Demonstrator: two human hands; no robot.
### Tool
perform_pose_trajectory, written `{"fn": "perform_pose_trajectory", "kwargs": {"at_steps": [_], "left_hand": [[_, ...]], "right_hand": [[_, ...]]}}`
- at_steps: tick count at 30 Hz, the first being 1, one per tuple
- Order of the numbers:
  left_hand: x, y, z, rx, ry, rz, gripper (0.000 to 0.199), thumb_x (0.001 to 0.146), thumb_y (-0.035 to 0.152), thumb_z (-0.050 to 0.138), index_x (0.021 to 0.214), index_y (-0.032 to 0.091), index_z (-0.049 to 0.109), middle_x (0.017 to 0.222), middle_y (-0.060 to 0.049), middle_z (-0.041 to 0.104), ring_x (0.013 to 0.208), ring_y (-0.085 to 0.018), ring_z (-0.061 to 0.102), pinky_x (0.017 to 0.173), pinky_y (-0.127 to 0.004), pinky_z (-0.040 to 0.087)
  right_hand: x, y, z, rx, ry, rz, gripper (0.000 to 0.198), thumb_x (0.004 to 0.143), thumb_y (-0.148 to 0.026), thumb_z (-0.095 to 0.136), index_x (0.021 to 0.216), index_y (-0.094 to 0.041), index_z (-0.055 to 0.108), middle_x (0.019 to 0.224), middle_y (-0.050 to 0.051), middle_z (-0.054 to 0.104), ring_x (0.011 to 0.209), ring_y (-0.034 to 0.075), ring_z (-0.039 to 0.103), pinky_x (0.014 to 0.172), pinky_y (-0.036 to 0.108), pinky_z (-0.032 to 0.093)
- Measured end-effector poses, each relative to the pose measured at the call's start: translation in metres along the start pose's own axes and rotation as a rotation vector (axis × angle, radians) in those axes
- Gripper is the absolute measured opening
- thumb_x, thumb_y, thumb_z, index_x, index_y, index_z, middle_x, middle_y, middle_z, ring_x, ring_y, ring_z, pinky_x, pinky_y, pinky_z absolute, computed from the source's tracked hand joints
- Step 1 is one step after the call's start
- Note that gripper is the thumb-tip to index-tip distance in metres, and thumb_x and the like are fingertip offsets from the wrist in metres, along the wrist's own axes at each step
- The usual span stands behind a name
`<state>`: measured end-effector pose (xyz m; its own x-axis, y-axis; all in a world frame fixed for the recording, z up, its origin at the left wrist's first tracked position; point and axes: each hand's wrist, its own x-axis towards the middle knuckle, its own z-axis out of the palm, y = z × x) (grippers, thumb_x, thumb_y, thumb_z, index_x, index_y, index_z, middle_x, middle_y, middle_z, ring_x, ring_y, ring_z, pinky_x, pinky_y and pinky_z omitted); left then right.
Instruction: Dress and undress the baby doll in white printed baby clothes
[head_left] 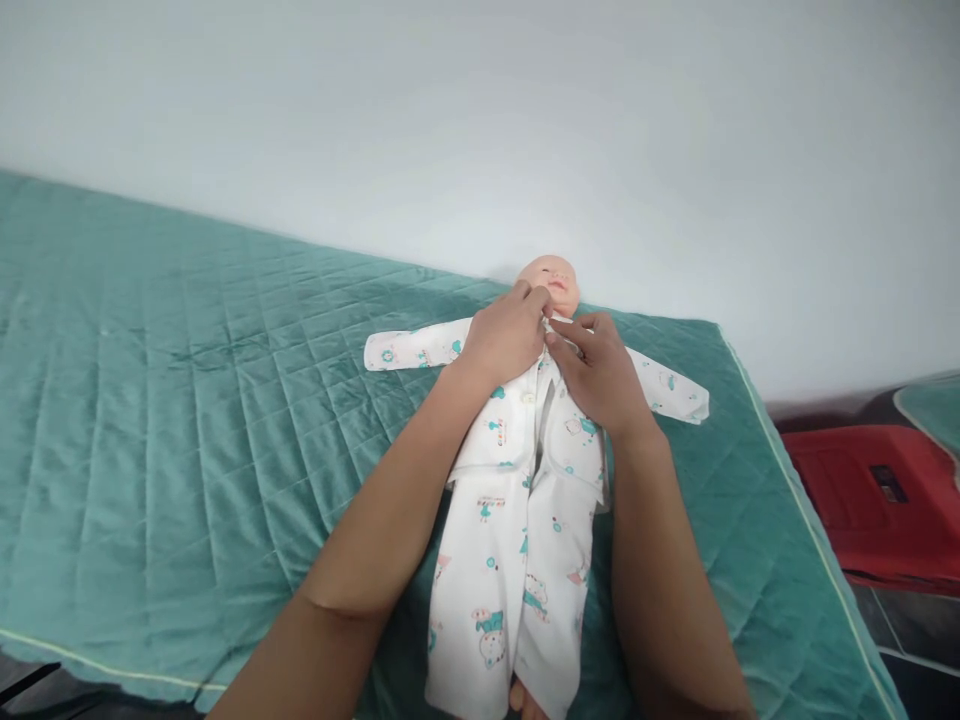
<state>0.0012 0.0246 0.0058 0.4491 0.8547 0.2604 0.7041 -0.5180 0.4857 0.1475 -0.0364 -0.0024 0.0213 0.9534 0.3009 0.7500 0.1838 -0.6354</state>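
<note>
A baby doll lies on its back on a green quilted cover, its head toward the wall. It wears a white printed jacket with sleeves spread to both sides, and matching white trousers. The jacket's front edges part below the chest, and a button shows on the left edge. My left hand pinches the jacket at the collar, just under the doll's chin. Close beside it, my right hand grips the other side of the collar with thumb and fingers. The fastening between my fingertips is mostly hidden.
The green quilted cover stretches far to the left and ends at a piped edge on the right. A pale wall stands behind it. Beyond the right edge, a red case-like object sits lower down, near dark floor tiles.
</note>
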Motion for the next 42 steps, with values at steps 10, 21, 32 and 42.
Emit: {"fn": "perform_pose_trajectory", "kwargs": {"at_steps": [10,21,32,42], "left_hand": [[0.003,-0.006,0.004,-0.088,0.025,0.017,0.036,0.096,0.017,0.041,0.120,0.025,0.067,0.119,-0.007,0.062,0.103,-0.023,0.064,0.082,-0.034,0.048],[0.000,-0.010,0.007,-0.124,0.090,0.060,0.039,0.096,0.017,0.043,0.122,0.028,0.070,0.117,-0.006,0.065,0.104,-0.022,0.064,0.086,-0.035,0.049],[-0.046,-0.001,0.005,-0.448,0.282,-0.004,0.020,0.094,0.021,0.054,0.090,0.018,0.073,0.091,-0.004,0.068,0.090,-0.017,0.061,0.084,-0.030,0.046],[-0.065,0.002,0.012,-0.442,0.234,0.025,0.009,0.088,0.019,0.062,0.096,0.019,0.067,0.089,-0.002,0.062,0.086,-0.016,0.058,0.079,-0.029,0.045]], "right_hand": [[0.002,0.007,-0.004,0.077,-0.102,0.041,0.036,0.098,-0.045,0.052,0.123,-0.029,0.071,0.113,0.007,0.050,0.100,0.021,0.057,0.090,0.038,0.046],[-0.002,0.014,-0.020,0.252,-0.098,0.145,0.038,0.085,-0.046,0.068,0.116,-0.026,0.066,0.118,0.006,0.059,0.094,0.019,0.057,0.081,0.037,0.051],[-0.043,-0.030,0.004,-0.110,0.263,0.103,0.025,0.083,-0.035,0.066,0.099,-0.022,0.052,0.107,0.011,0.057,0.095,0.026,0.056,0.086,0.046,0.048],[-0.065,-0.017,0.009,0.207,0.286,0.182,0.007,0.083,-0.029,0.059,0.085,-0.022,0.060,0.080,0.000,0.060,0.071,0.016,0.051,0.073,0.034,0.045]]}}
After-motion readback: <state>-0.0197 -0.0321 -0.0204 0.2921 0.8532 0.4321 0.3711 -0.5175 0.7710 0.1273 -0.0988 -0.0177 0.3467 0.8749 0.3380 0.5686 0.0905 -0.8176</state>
